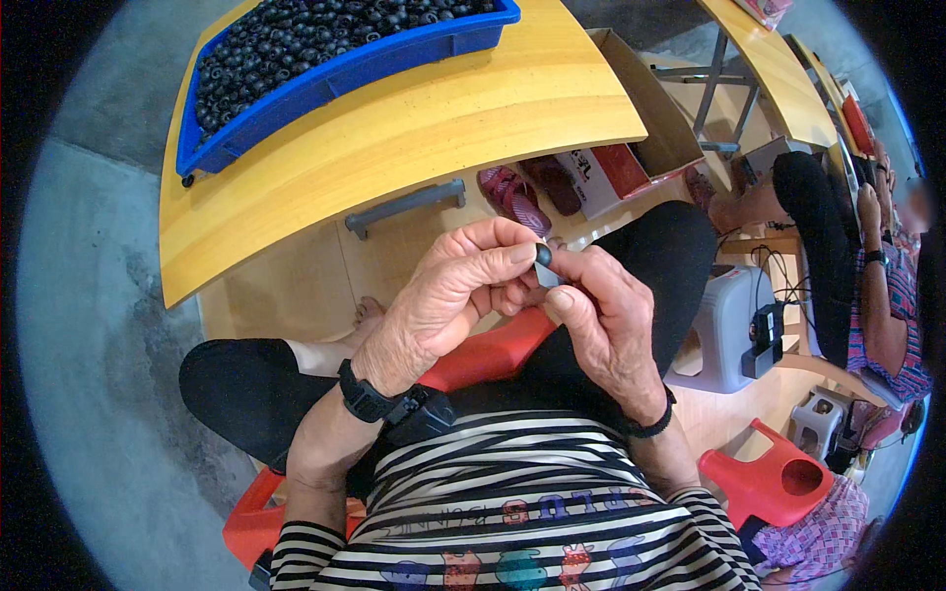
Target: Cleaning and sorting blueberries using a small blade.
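- Pinching a small black rounded part point(543, 255) between thumb and forefinger, the left hand point(448, 300) is closing on it at the centre of the frame.
- Meeting it there, the right hand point(606, 320) is touching a small grey piece point(548, 277) just below the part; its fingers are curling in, and whether they are gripping cannot be told.
- Hanging over the lap and floor, well apart from the blue tray point(335, 74) of similar black parts at upper left, the part is risking a fall if the pinch is loosening.
- Covering the joint, the fingertips are probably making misalignment hard to notice.
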`<state>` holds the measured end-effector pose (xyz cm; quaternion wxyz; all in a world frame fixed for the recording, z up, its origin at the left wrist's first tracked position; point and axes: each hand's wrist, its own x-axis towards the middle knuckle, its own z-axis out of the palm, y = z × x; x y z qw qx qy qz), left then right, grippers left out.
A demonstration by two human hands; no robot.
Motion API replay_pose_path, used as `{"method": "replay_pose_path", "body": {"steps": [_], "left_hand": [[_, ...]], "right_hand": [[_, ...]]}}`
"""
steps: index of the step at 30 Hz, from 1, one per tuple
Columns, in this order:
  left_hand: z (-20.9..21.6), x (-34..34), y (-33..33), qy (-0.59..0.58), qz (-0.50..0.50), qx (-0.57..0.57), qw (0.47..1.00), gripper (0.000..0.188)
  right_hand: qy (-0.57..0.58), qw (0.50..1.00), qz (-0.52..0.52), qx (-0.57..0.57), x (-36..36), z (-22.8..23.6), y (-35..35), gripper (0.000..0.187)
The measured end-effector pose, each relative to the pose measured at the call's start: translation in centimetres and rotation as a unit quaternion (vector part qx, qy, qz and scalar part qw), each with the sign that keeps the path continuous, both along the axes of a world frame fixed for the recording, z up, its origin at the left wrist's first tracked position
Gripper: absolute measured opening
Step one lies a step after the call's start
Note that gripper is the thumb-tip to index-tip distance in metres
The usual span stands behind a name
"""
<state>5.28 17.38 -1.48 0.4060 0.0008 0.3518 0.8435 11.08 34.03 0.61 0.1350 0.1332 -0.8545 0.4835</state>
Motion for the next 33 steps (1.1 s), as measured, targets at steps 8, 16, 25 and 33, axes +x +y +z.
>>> {"method": "replay_pose_path", "body": {"steps": [8,16,25,33], "left_hand": [[-0.37,0.02,0.08,-0.015,0.005,0.020,1.000,0.014],[-0.64,0.00,0.10,-0.021,0.013,0.032,0.999,0.011],[-0.66,-0.02,0.09,-0.021,0.021,0.032,0.999,0.010],[-0.56,-0.10,-0.07,-0.023,0.022,0.026,0.999,0.010]], "right_hand": [[-0.020,1.000,-0.002,-0.018,-0.05,-0.35,0.15,0.023],[-0.027,0.999,-0.004,-0.041,-0.10,-0.70,0.08,0.022],[-0.029,0.999,-0.002,-0.046,-0.10,-0.67,0.10,0.023],[-0.037,0.998,0.003,-0.049,-0.09,-0.60,0.05,0.024]]}}
